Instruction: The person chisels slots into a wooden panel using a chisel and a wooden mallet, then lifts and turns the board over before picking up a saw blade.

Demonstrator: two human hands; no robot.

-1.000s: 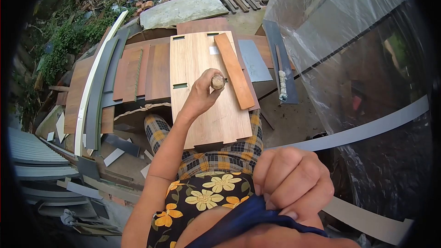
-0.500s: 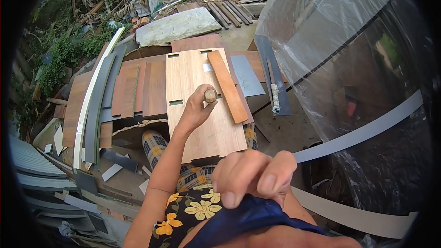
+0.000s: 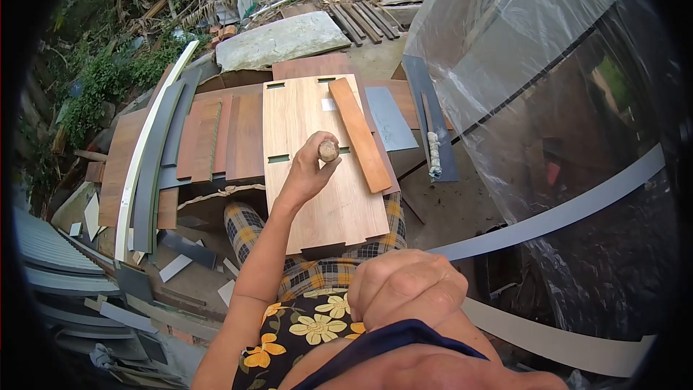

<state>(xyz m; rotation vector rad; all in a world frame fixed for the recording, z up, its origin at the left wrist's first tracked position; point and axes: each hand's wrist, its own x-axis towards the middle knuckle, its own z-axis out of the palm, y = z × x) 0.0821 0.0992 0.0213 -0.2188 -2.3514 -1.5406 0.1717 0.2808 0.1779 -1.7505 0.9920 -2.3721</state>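
The pale board (image 3: 299, 119) is lying over the checked pants (image 3: 242, 227), its long side pointing away. The orange strip (image 3: 359, 137) is resting on it, just right of the left hand (image 3: 309, 173), pointing nearly the same way. The right hand (image 3: 408, 289), farther off, is making a fist; I can't tell if it's holding anything. The left hand is gripping a round-ended stick (image 3: 328, 150).

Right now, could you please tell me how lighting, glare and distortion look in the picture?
In the head view, soft daylight falls fairly evenly on the pale rectangular wooden board; glare streaks the clear wrinkled plastic sheet; the narrow white strip looks bowed, probably lens distortion; black vignetting swallows the corners.
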